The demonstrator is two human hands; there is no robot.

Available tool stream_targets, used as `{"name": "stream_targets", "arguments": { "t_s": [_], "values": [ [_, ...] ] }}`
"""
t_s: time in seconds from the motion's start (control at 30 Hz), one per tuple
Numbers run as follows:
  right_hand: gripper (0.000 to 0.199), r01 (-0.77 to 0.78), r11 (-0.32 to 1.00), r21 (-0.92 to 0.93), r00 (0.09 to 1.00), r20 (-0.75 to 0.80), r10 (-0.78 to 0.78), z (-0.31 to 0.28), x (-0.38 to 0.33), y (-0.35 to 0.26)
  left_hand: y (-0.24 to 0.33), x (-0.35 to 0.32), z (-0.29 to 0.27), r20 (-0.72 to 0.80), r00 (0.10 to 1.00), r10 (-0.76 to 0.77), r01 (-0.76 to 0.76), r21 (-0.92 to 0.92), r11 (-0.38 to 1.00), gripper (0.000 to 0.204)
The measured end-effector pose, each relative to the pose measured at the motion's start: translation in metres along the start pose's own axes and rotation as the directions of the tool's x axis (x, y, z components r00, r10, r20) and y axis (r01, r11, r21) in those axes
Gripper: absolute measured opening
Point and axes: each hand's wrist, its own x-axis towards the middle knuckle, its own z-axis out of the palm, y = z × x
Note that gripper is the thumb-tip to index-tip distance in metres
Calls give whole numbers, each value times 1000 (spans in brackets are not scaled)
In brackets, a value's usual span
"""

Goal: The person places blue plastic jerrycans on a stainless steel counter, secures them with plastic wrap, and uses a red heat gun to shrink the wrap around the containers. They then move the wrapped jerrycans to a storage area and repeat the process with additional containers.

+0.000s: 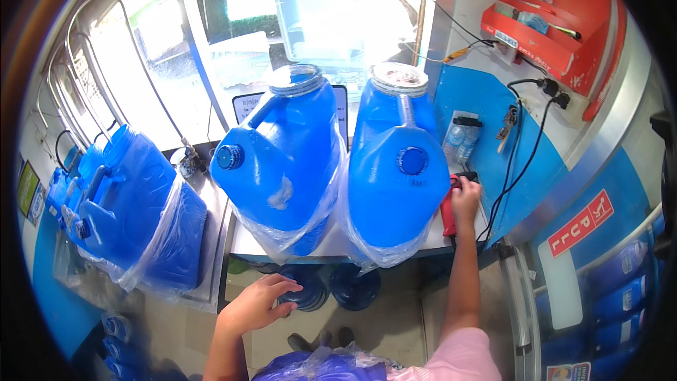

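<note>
Two large blue water jugs stand side by side on a white shelf, each sitting in a clear plastic bag. The left jug has its wide mouth open; the right jug has a sealed top. My right hand reaches up beside the right jug, its fingers on a red and black object at the shelf's right end. My left hand hovers below the shelf edge, fingers apart and holding nothing. A pink sleeve covers my right upper arm.
More blue jugs in plastic lie on a counter at the left. Blue bottle tops stand under the shelf. A small clear bottle, keys, black cables and a red box are on the right wall. A bagged blue jug is at my feet.
</note>
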Motion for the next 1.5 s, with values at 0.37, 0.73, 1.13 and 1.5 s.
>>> {"name": "stream_targets", "arguments": {
  "t_s": [0.37,0.73,1.13,1.5],
  "values": [
    [21,-308,628,-715,942,-138,305,-140,-86,20,-29,-2,-11,-28,994,101,-101,11,995,34],
    [14,-295,695,-656,955,-182,233,-99,-155,-77,-118,-64,-38,60,953,295,-288,-105,952,35],
    [10,-197,844,-498,978,-164,132,-103,-363,-350,-162,-124,-58,61,635,770,-702,-372,607,52],
    [13,-251,925,-286,968,-87,236,-197,-576,-523,-66,-188,-50,238,347,907,-782,-461,420,53]
  ]
}}
